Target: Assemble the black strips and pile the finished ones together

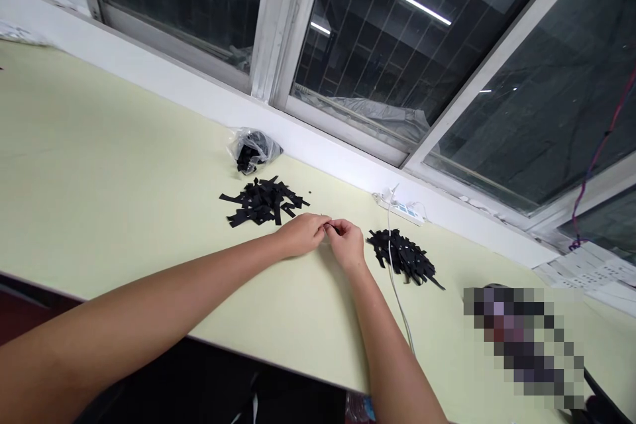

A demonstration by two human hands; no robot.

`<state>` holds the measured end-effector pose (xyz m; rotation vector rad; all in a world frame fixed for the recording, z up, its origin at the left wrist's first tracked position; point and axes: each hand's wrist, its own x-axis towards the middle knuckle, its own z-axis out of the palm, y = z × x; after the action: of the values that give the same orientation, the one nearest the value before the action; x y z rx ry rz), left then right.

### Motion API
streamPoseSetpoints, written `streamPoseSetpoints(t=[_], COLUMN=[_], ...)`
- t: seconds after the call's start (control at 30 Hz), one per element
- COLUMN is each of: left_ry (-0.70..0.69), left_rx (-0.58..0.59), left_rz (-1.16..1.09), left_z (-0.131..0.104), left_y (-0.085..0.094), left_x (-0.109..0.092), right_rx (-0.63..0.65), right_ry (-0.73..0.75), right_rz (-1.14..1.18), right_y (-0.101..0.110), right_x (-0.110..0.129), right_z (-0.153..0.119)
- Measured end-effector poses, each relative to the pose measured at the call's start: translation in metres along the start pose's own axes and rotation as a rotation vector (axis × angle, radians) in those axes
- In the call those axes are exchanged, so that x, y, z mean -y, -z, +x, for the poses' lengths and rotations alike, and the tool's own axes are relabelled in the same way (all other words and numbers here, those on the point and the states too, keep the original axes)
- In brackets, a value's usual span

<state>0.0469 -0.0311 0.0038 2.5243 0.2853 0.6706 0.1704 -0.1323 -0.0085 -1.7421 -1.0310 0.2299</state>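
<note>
My left hand [304, 234] and my right hand [348, 242] meet over the middle of the table, fingertips pinched together. Between them is a small black fabric strip [336, 230], mostly covered by the fingers; a dark bit of it shows at my right thumb and forefinger. Just beyond my left hand lies a loose pile of short black strips [263, 201], some with small pale spots. To the right of my right hand is a second pile of black strips [405, 257], packed more closely.
A clear plastic bag [271, 147] with black pieces inside stands near the wall. A white power strip [403, 208] lies along the sill, its white cable [396, 288] crossing the right pile toward the front edge. A blurred-out dark item [527, 344] lies at right. Windows [377, 33] rise behind.
</note>
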Motion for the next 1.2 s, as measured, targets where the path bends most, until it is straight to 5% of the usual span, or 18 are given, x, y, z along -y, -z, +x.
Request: streamPoseSetpoints(t=[0.7, 1.2], left_ry=[0.101, 0.057], left_rx=[-0.025, 0.018], left_rz=[-0.337, -0.312], left_z=[0.004, 0.008], left_y=[-0.007, -0.014], left_x=[0.011, 0.021], right_rx=[0.161, 0.129], right_ry=[0.305, 0.203], right_rz=[-0.263, -0.165], right_y=[0.004, -0.002], right_x=[0.005, 0.006], right_z=[-0.007, -0.009])
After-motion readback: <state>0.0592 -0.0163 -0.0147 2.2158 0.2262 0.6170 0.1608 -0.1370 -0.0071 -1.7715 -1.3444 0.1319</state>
